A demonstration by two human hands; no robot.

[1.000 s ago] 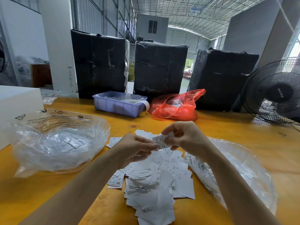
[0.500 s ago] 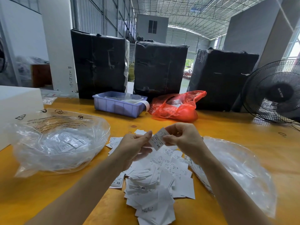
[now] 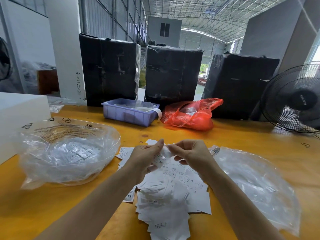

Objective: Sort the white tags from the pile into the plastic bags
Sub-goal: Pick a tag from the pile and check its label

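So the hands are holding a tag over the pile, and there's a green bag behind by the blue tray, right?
Not quite: the bag is red, not green, as the head view shows. It does sit beside the blue tray, and the left hand and right hand do hold a tag over the pile.

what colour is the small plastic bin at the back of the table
Light purple-blue. The bin shows clearly in the head view, beside the red bag.

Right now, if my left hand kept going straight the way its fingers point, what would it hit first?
Probably the small white tag it already pinches, then the right hand just beyond; depth between the hands is unclear.
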